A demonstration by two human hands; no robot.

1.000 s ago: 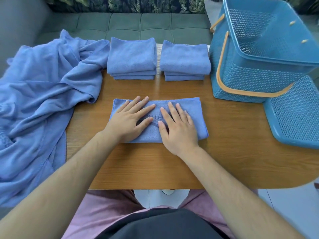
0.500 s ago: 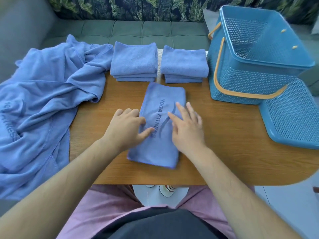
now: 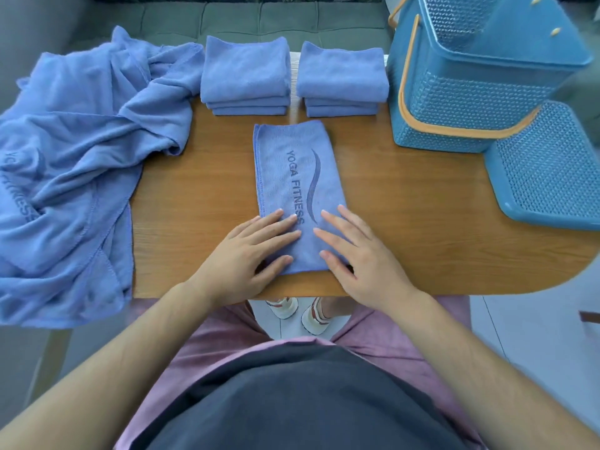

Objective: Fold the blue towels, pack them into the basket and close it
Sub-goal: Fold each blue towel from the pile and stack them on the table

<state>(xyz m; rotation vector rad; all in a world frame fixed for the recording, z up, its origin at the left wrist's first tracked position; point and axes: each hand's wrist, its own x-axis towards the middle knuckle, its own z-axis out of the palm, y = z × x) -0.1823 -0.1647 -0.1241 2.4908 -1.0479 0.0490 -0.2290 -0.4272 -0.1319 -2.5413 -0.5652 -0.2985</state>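
Note:
A half-folded blue towel (image 3: pixel 297 177) printed YOGA FITNESS lies lengthwise in the middle of the wooden table (image 3: pixel 406 206). My left hand (image 3: pixel 250 254) and my right hand (image 3: pixel 354 251) rest flat on its near end, fingers straight, one on each side. Two stacks of folded blue towels (image 3: pixel 245 76) (image 3: pixel 341 76) sit at the table's far edge. A heap of unfolded blue towels (image 3: pixel 74 157) drapes over the left side. The open blue basket (image 3: pixel 470 86) with orange handles stands at the far right, and its lid (image 3: pixel 548 170) leans beside it.
A grey-green sofa (image 3: pixel 259 17) runs behind the table. The table's near edge is just below my hands, with my feet in sandals (image 3: pixel 298 310) on the floor under it.
The towel was turned from lying crosswise to lying lengthwise, now straight. Both hands slid down to its near end and lie flat there.

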